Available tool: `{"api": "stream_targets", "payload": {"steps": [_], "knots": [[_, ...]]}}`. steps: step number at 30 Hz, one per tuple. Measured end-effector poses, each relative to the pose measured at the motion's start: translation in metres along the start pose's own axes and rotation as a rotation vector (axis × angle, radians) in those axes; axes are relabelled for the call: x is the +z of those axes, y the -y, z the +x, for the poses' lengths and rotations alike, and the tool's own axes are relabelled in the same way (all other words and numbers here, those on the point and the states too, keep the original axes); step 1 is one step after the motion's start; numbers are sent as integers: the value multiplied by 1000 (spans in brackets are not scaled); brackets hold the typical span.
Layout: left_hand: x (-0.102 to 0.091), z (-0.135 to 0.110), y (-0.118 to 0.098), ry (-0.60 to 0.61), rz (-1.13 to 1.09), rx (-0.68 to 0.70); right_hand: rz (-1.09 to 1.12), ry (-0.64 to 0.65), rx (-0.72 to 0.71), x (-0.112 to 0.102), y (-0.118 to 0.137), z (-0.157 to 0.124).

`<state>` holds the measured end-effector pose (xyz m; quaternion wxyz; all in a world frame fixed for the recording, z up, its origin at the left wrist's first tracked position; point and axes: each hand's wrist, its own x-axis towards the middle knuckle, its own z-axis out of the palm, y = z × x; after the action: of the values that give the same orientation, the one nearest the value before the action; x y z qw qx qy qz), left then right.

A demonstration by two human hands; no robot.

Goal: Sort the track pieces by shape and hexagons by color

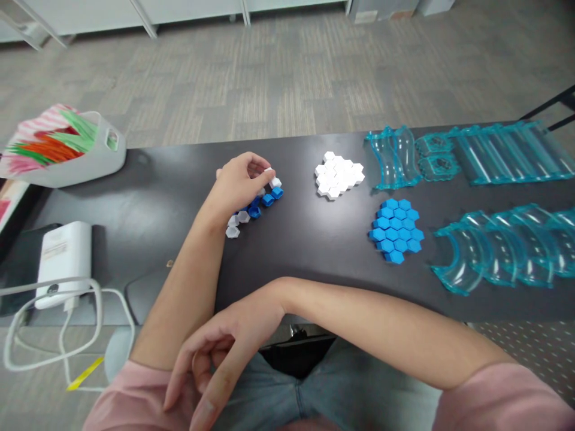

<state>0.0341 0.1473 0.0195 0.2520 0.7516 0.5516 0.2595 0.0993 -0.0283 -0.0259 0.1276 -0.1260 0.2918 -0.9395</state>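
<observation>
My left hand (242,182) is over a loose pile of small hexagonal pieces, its thumb and fingertips pinched on a white hexagonal block (275,181). Beside and partly beneath that hand are blue hexagonal blocks (268,200) and several whitish hexagonal blocks (232,231); the palm hides part of the pile. Held low at the table's near edge, over my left forearm, my right hand (229,341) is empty, with loosely bent fingers apart. To the right lie a tight cluster of white hexagonal blocks (339,175) and another of blue hexagonal blocks (398,230).
Clear teal plastic troughs (512,152) and curved teal pieces (498,248) cover the right of the black table (296,239). At left stand a white bin (85,161) of colourful sticks and a white power bank (65,257) with a looping white cable (96,305).
</observation>
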Motion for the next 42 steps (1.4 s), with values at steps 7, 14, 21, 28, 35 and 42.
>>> {"api": "stream_targets", "payload": {"steps": [7,14,21,28,35,42], "knots": [[-3,0,-5,-27,19,-46,-16,-98,-62,13,2,-5],[-12,-6,-16,17,136,-4,-37,-83,-73,17,4,-11],[-16,-10,-24,142,261,172,-44,-86,-90,17,3,-10],[-10,-12,-25,138,285,220,-4,-85,-84,15,1,-11],[-5,-13,-26,103,300,228,16,-72,-130,16,-1,-9],[0,-16,-38,74,275,224,32,-64,-79,17,3,-10]]}}
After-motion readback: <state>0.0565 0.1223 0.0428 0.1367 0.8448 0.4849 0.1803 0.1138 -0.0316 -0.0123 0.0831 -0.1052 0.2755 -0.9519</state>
